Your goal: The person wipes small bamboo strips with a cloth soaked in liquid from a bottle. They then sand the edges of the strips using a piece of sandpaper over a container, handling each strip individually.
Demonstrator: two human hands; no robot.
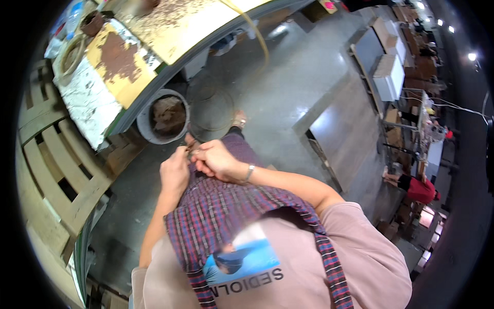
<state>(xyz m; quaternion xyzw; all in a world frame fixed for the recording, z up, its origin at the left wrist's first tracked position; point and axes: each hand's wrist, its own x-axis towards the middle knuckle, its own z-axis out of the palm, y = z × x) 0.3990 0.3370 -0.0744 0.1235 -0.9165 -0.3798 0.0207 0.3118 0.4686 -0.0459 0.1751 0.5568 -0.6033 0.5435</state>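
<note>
My left hand (175,169) and my right hand (218,158) meet in front of my lap, over the lower part of a checked apron (226,198). Both are closed, with fingertips drawn together. A small brownish shape (191,141) shows just beyond the fingertips; its kind is unclear, and I cannot tell whether it is held. Just past my hands stands a grey bucket (142,126) with crumpled brown material (169,114) inside. A bracelet circles my right wrist.
A worktable with a yellow board (141,88) smeared brown, a brown pot (92,23) and a round rim-shaped thing (70,59) stands ahead left. Wooden pallets (56,159) lie left. A hose (261,38) hangs off the table. Flat panels (350,136) are right; a person in red (421,191) is farther off.
</note>
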